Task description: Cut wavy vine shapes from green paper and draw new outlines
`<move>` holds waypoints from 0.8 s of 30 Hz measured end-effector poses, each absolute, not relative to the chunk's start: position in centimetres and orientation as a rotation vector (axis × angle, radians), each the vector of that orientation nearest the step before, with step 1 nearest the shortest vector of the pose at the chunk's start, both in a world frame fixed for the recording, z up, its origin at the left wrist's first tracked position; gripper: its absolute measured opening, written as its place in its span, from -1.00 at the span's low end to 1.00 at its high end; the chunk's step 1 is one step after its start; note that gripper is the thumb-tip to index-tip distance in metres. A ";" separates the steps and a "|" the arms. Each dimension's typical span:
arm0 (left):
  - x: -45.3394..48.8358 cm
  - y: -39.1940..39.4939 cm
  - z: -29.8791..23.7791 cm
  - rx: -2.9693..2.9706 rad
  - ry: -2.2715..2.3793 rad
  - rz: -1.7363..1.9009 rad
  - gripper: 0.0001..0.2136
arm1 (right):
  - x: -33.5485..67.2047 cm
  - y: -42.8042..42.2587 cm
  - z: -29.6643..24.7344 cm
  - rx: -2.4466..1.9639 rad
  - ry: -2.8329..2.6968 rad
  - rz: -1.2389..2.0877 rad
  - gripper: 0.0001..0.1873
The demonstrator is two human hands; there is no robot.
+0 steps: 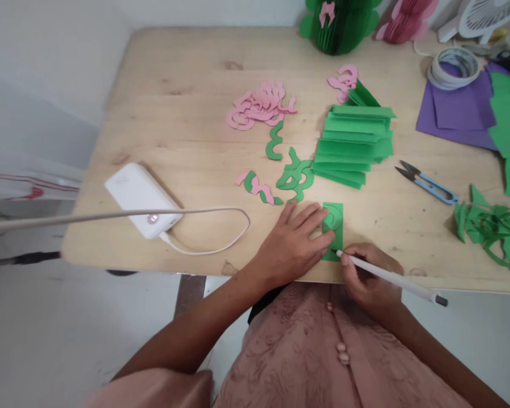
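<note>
Pale wooden table (178,113) fills the view, with a white power bank (142,198) and its cable lying well left of the small green paper strip (334,229) near the front edge. Beyond the strip sits a stack of folded green paper (352,144); blue snips (427,182) lie to its right. The left hand (295,243) presses flat, fingers spread, on the strip. The right hand (368,277) pinches a white pen (391,277), its tip touching the strip's lower edge. If the pressing fingers lift, the strip could slide and smear the traced line.
</note>
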State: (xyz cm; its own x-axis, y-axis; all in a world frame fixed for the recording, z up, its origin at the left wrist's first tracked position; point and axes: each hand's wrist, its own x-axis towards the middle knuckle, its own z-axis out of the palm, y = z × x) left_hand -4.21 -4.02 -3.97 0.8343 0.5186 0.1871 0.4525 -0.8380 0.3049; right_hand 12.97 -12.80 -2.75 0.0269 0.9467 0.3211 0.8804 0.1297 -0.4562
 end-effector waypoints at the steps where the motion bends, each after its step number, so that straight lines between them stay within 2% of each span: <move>1: -4.2 -4.0 -4.0 2.766 0.744 0.385 -0.75 | 13.0 -12.8 -2.7 -1.756 -1.857 0.156 -0.90; 24: -4.2 -4.0 -4.0 2.762 0.738 0.389 -0.75 | 13.0 -12.9 -2.9 -1.740 -1.853 0.174 -0.93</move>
